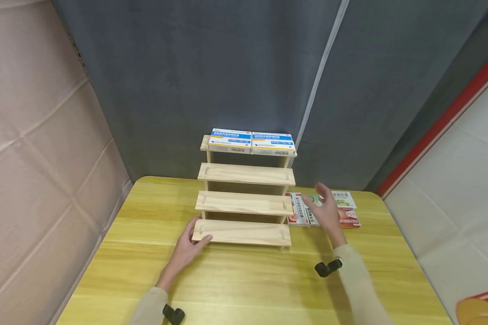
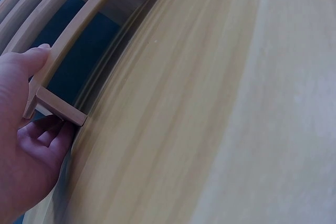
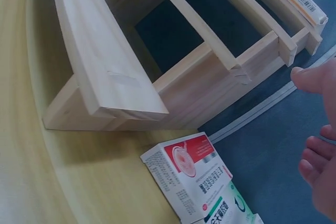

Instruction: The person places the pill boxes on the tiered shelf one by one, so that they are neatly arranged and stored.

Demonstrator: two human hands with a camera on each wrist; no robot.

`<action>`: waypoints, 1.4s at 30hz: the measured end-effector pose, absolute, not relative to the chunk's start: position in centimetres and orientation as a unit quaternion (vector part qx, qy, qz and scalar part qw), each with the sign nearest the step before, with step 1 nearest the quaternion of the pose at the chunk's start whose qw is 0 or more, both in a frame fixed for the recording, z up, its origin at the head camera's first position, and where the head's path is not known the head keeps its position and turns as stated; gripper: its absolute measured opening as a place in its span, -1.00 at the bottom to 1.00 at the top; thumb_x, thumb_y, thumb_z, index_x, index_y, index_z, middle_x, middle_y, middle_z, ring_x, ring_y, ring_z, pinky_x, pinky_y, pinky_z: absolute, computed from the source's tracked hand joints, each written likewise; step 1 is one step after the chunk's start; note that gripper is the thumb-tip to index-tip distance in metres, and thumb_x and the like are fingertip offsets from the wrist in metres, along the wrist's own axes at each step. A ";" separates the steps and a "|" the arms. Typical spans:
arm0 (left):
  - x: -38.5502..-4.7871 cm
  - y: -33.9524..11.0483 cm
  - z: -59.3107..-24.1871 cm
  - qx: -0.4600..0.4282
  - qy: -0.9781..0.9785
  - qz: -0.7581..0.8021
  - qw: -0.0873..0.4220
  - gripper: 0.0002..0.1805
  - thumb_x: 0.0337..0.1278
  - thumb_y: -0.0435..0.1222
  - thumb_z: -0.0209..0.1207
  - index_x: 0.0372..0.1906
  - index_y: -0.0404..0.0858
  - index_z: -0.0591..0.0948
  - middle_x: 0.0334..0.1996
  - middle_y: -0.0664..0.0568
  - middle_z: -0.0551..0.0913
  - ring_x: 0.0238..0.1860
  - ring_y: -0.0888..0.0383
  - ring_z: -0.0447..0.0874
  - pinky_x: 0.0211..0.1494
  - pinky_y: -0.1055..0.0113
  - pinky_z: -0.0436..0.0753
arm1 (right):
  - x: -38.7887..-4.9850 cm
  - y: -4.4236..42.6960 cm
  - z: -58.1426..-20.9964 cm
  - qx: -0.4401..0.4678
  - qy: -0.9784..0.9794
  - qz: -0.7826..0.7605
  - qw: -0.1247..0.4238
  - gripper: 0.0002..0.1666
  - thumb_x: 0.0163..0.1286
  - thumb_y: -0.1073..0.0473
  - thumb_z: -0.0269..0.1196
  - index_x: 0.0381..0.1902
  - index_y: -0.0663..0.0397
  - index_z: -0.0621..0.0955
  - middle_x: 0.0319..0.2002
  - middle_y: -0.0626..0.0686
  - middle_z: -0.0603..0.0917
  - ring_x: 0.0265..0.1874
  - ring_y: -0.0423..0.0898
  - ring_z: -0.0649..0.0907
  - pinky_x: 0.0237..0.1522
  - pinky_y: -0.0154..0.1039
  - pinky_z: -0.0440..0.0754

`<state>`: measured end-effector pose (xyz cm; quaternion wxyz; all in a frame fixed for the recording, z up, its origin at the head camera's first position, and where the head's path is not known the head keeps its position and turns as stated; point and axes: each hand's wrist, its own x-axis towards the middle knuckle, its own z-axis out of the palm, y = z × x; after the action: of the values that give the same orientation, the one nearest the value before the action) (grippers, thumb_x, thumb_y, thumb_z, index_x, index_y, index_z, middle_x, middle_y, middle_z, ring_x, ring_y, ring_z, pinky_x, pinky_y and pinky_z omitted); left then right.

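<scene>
A stepped wooden rack (image 1: 244,232) with four tiers stands on the table. My left hand (image 1: 188,247) grips the left end of its lowest tier; in the left wrist view that hand (image 2: 31,135) has its thumb on the board (image 2: 65,40) and its fingers curled below. My right hand (image 1: 326,211) holds nothing, thumb and fingers apart, over flat medicine boxes (image 1: 297,210) right of the rack. The right wrist view shows this hand (image 3: 320,129) beside the rack (image 3: 105,51), away from a red and white box (image 3: 194,169).
Two blue and white boxes (image 1: 229,140) lie side by side on the top tier. More boxes, one green and white (image 1: 344,199) and one red (image 1: 348,218), lie under or beyond my right hand. A grey curtain (image 1: 195,81) hangs behind the table (image 1: 236,289), with pale panels at both sides.
</scene>
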<state>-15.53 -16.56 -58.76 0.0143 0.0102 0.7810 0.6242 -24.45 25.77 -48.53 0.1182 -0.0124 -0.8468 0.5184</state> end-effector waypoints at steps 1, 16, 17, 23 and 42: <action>-15.5 -16.6 -58.8 0.010 0.781 0.624 0.014 -0.03 0.23 -0.13 0.38 0.60 -0.12 0.09 0.17 -0.25 0.63 -0.19 0.06 0.72 -0.22 0.33 0.74 | -24.3 25.7 -48.7 -0.016 -0.848 0.518 0.114 -0.11 0.40 0.05 0.37 0.51 0.25 0.23 0.49 0.28 0.34 0.49 0.20 0.32 0.52 0.11 0.27; -15.4 -16.6 -58.5 0.004 0.784 0.621 0.013 -0.02 0.21 -0.12 0.39 0.60 -0.12 0.09 0.16 -0.25 0.63 -0.20 0.07 0.72 -0.21 0.33 0.74 | -23.4 24.3 -52.0 -0.013 -0.862 0.493 0.122 -0.04 0.28 0.11 0.45 0.49 0.33 0.25 0.40 0.37 0.38 0.38 0.33 0.39 0.42 0.23 0.38; -15.4 -16.6 -58.5 0.005 0.784 0.621 0.013 -0.02 0.21 -0.12 0.39 0.60 -0.13 0.09 0.16 -0.25 0.63 -0.20 0.07 0.72 -0.21 0.33 0.74 | -23.4 24.2 -52.3 -0.013 -0.864 0.488 0.124 -0.04 0.28 0.12 0.45 0.48 0.33 0.26 0.39 0.37 0.39 0.37 0.32 0.40 0.41 0.23 0.39; -15.4 -16.5 -58.5 0.007 0.784 0.620 0.010 -0.02 0.22 -0.14 0.39 0.60 -0.17 0.08 0.17 -0.27 0.62 -0.18 0.08 0.72 -0.20 0.34 0.74 | -23.5 24.1 -53.9 0.002 -0.880 0.449 0.156 -0.06 0.17 0.22 0.47 0.41 0.45 0.31 0.29 0.44 0.44 0.23 0.36 0.46 0.28 0.25 0.45; -15.3 -16.4 -58.3 0.006 0.786 0.618 0.014 -0.03 0.23 -0.14 0.38 0.61 -0.14 0.07 0.16 -0.24 0.64 -0.22 0.09 0.71 -0.24 0.33 0.74 | -23.1 23.0 -56.8 -0.060 -0.930 0.335 0.140 0.03 0.04 0.05 0.54 0.38 0.35 0.36 0.10 0.47 0.44 0.09 0.38 0.42 0.11 0.26 0.37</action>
<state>-15.31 -16.45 -58.28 0.0142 0.0061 0.7858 0.6183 -23.11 22.96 -56.81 0.1400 -0.0601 -0.9298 0.3351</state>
